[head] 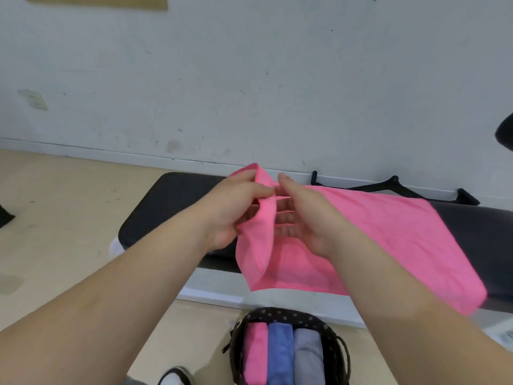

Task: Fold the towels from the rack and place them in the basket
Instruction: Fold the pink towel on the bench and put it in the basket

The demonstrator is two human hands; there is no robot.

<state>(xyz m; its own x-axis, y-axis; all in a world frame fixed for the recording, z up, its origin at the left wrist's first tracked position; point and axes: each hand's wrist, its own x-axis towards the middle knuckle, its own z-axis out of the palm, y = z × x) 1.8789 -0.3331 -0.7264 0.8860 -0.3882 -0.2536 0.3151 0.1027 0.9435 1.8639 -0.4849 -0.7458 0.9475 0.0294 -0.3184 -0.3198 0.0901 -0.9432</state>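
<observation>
A bright pink towel lies spread across a black padded bench. My left hand pinches the towel's left end and lifts it off the bench, so the cloth hangs in a fold below the hand. My right hand is beside it with straight fingers against the lifted edge, thumb up. Below, a dark woven basket stands on the floor with three folded towels upright in it: pink, blue and grey. No rack is in view.
A white wall runs behind the bench. Black chair legs lie at the wall on the right. A shoe shows at the bottom edge left of the basket. Pale wooden floor extends to the left.
</observation>
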